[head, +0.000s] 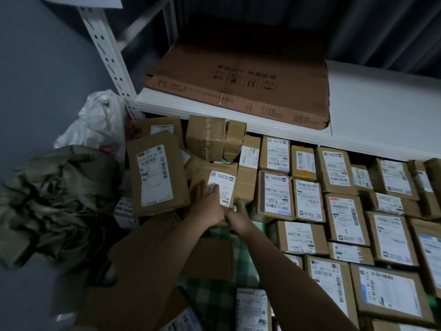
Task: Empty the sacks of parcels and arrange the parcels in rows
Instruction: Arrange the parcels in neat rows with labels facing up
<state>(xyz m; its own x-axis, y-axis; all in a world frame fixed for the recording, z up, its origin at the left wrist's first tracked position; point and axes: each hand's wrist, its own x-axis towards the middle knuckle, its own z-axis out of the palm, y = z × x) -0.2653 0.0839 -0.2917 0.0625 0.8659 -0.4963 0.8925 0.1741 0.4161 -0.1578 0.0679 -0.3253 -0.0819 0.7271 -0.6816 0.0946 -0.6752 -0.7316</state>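
Parcel [216, 185] under left hand [207, 206], right hand [238, 217] at near edge

We count two hands, the left hand [207, 206] and the right hand [238, 217], both on one labelled parcel [214, 180]. Beside it we see one large tilted parcel [155, 177]. We count two sacks: one crumpled green sack [57, 199] and one white plastic sack [95, 123]. One flattened cardboard sheet [238, 77] lies on one white shelf [372, 103], held by one perforated upright [105, 48]. To the right we make out well over twenty boxed parcels in rows [343, 218]; their exact number escapes us.
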